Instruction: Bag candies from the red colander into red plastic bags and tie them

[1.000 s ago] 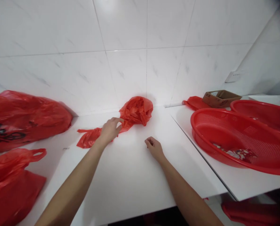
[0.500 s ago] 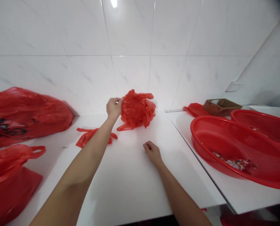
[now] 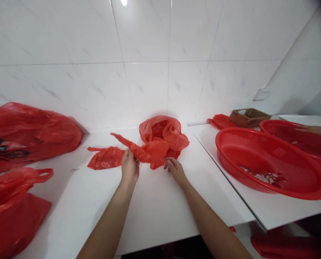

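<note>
My left hand (image 3: 130, 166) is closed on a small, thin red plastic bag (image 3: 155, 150), held up above the white table. One of its handles sticks out to the upper left. My right hand (image 3: 177, 172) pinches at the bag's lower right edge; its fingertips are partly hidden. Just behind stands a larger open red bag (image 3: 178, 138) with crumpled red plastic inside, against the wall. A small filled red bag (image 3: 106, 159) lies on the table left of my left hand.
Large red bags (image 3: 41, 133) and a handled red bag (image 3: 12, 208) fill the left side. At right are a red perforated basket (image 3: 230, 144) with small packets in it, a second basket (image 3: 273, 126) with another person's hand (image 3: 316, 130) over it, and a cardboard box (image 3: 242, 118).
My left hand has come back from the crumpled red bundle with a single bag. My right hand has closed in on that bag's edge. Another person's hand has appeared at the far right.
</note>
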`<state>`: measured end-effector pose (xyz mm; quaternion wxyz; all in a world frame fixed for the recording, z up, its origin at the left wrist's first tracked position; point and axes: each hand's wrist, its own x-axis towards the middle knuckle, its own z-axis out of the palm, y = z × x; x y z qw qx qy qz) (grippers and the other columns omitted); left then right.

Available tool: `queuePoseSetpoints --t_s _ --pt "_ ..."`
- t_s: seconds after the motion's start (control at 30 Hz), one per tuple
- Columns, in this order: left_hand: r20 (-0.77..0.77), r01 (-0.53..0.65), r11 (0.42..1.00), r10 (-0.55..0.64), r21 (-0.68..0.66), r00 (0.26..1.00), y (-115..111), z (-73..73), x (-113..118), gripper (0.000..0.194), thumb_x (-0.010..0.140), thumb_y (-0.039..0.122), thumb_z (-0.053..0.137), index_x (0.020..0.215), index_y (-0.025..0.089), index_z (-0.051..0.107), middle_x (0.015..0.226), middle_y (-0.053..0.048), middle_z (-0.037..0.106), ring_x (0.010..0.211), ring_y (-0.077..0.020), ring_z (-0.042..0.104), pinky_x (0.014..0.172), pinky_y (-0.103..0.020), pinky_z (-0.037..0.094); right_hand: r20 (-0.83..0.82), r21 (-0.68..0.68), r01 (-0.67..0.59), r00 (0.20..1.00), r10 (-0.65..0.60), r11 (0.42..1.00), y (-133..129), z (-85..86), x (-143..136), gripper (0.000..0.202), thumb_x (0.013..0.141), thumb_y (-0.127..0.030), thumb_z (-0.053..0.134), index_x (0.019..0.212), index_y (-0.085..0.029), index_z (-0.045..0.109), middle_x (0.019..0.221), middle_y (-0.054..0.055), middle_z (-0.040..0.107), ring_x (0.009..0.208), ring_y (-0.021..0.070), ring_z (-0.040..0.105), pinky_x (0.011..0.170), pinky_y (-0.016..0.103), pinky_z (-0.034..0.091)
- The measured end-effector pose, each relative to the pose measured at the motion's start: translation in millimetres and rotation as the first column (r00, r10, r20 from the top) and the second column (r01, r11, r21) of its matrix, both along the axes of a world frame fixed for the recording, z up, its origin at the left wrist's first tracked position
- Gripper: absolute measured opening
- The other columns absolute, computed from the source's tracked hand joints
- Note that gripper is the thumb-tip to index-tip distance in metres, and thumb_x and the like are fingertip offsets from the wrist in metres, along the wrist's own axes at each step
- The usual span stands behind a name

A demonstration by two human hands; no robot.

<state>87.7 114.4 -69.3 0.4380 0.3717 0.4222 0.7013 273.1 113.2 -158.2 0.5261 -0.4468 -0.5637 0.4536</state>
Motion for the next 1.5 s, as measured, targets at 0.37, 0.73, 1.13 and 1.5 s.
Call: queuePoseSetpoints --t_s 0.37,0.73,1.13,1.5 --pt "-0.228 0.168 0.979 -0.191 -0.119 0.955 -97.9 -50.5 -35.9 0.025 0.072 0.034 0.074 0.091 0.018 0.076 0.123 -0.012 0.065 0.104 -0.0288 0.064 0.088 -0.038 0.052 -0.205 -0.119 -0.277 0.946 0.250 0.953 -43.0 32.6 -0.5 0.027 0.084 -0.044 0.066 0.099 -0.022 0.065 0.089 0.002 0.066 0.075 0.0146 0.061 0.068 0.028 0.048" --pt "-0.113 0.107 0.982 -0.125 -0.153 0.986 -111.6 -59.8 -53.1 0.019 0.072 0.040 0.074 0.076 0.022 0.073 0.116 -0.008 0.065 0.091 -0.0223 0.065 0.071 -0.029 0.055 -0.467 -0.226 0.173 0.844 -0.263 0.959 -75.1 35.4 40.7 0.031 0.072 -0.039 0.075 0.091 -0.021 0.058 0.078 -0.002 0.062 0.068 0.0128 0.060 0.061 0.025 0.048" --pt "-0.571 -0.095 0.992 0.125 0.082 0.811 -128.2 8.5 -32.2 0.022 0.079 0.038 0.070 0.100 0.030 0.071 0.103 -0.004 0.068 0.094 -0.0217 0.061 0.086 -0.030 0.047 -0.383 -0.057 0.308 0.872 -0.306 0.950 -101.0 93.3 20.2 0.016 0.087 -0.036 0.057 0.098 -0.024 0.051 0.077 -0.001 0.057 0.066 0.0140 0.057 0.061 0.026 0.048" --pt "-0.161 0.224 0.961 -0.249 -0.160 0.955 -114.5 19.5 11.3 0.024 0.082 0.041 0.069 0.069 0.022 0.063 0.060 0.003 0.055 0.053 -0.0110 0.050 0.050 -0.021 0.043 0.158 0.152 -0.085 0.986 0.061 0.985 -128.7 103.1 -8.6 0.064 0.086 -0.022 0.063 0.141 -0.035 0.035 0.134 0.007 0.055 0.090 0.0148 0.065 0.082 0.034 0.056"
